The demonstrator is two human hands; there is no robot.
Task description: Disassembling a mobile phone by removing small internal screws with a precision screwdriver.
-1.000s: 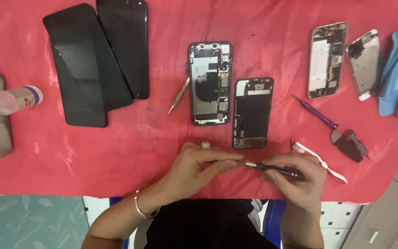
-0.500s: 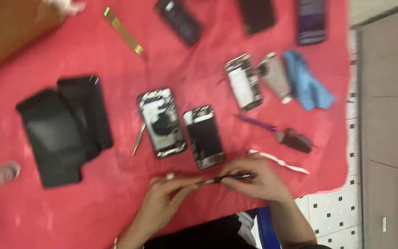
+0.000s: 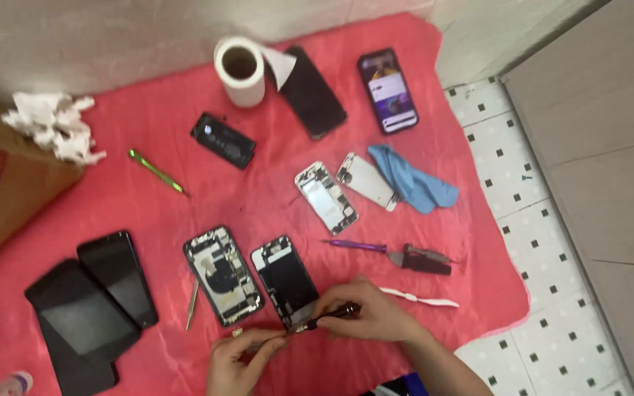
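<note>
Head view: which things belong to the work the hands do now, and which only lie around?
In use: screwdriver in right hand; left hand at its tip; opened phone beside the tip.

Lying about: paper roll, blue cloth, green tool, purple tool, black screens.

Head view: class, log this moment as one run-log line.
right hand: holds screwdriver | left hand: at its tip | tip by open phone | surface: red cloth

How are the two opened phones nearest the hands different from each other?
The left opened phone lies apart from both hands and shows mostly pale metal parts. The right opened phone is filled by a large black block, and the right hand holds a dark screwdriver at its lower end. Both lie face-open on the red cloth.
</note>
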